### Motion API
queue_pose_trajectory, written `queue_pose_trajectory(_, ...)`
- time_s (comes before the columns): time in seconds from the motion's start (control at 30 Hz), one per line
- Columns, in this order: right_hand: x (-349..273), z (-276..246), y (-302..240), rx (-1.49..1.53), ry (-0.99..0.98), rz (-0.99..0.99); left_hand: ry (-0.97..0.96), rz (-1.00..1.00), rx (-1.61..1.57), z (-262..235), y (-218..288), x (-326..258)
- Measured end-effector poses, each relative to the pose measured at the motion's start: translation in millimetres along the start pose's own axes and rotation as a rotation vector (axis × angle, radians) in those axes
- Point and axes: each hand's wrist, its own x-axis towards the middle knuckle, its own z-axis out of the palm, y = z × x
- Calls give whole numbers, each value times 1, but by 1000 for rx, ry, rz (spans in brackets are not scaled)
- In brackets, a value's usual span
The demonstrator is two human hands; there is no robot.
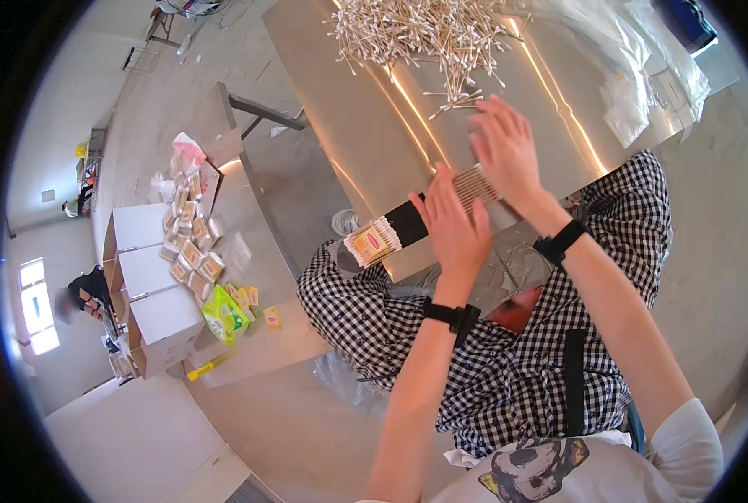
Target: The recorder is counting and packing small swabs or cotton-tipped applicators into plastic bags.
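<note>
A narrow packet of cotton swabs [372, 243], with a yellow and red label on its end, is lying on the bench [349, 109] just left of the hands. On the left, many small clear packets with yellowish labels [191, 243] are lying in a loose row between a low steel surface and white cartons [152, 293]. A bright green bag [223, 317] and small yellow packets [252, 298] are sitting nearer. Crumpled clear plastic bags [642, 75] are lying at the far right.
</note>
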Motion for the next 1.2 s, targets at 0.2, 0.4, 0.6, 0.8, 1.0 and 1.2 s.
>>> queue_pose_trajectory(0.2,-18,9,-19,-258,-167,-134,232,-195,-567,-32,7,-4)
queue_pose_trajectory(0.4,-8,14,-23,-67,-271,-241,410,-342,-995,-52,-4,-2)
queue_pose_trajectory(0.6,-12,34,-54,74,-332,-236,443,-363,-1126,-39,-15,15)
queue_pose_trajectory(0.8,-14,39,-73,106,-393,-253,382,-410,-1191,-26,-18,10)
queue_pose_trajectory(1.0,-12,40,-77,-22,-336,-329,397,-411,-1148,-31,-21,6)
queue_pose_trajectory(1.2,-11,42,-69,-44,-350,-368,503,-472,-172,-95,-70,4)
